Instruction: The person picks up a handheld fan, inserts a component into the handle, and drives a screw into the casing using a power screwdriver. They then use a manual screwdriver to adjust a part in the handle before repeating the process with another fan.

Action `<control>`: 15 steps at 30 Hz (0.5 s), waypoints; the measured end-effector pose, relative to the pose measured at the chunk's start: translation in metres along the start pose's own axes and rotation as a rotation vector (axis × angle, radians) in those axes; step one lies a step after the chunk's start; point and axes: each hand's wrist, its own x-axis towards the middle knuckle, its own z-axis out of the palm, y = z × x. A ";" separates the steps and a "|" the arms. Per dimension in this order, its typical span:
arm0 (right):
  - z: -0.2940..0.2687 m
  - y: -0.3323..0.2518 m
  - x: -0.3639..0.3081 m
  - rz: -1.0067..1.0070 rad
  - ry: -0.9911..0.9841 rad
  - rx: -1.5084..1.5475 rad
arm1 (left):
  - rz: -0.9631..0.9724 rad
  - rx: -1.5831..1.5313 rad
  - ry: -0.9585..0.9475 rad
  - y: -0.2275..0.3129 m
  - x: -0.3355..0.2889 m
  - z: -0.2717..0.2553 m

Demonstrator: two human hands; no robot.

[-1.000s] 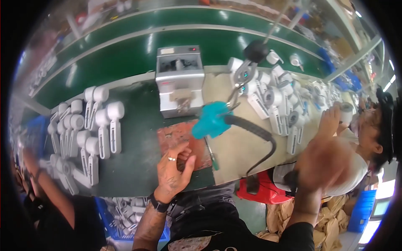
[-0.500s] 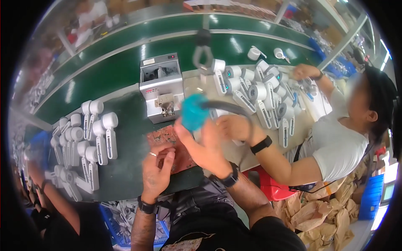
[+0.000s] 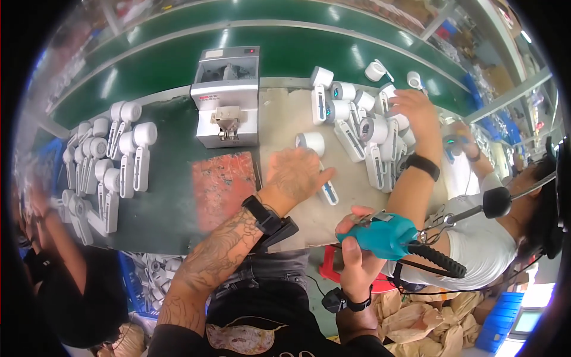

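Right hand [image 3: 360,269] holding blocky teal plastic tool [image 3: 388,237]

A green-and-tan worktop [image 3: 169,178] is supporting a boxy silver metal machine [image 3: 208,113]; a glossy green surface [image 3: 288,59] is running behind it. Front-right of the machine, the left hand [image 3: 291,172] is covering part of a white round-headed plastic device [image 3: 312,141]; its grip cannot be told. Farther right, the tool is sitting further from the machine than half a second ago.

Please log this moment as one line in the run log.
left hand: over white device, grip hidden | right hand: holding teal tool | red mat: before silver machine
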 end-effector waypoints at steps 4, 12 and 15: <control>0.000 -0.005 0.000 0.034 -0.033 -0.018 | -0.074 -0.207 -0.033 -0.008 -0.008 -0.014; 0.027 0.011 0.023 -0.106 -0.235 -0.038 | 0.206 -0.462 0.247 -0.059 -0.079 -0.062; 0.044 0.012 0.024 -0.098 -0.270 0.051 | 0.159 -0.426 0.137 -0.085 -0.099 -0.069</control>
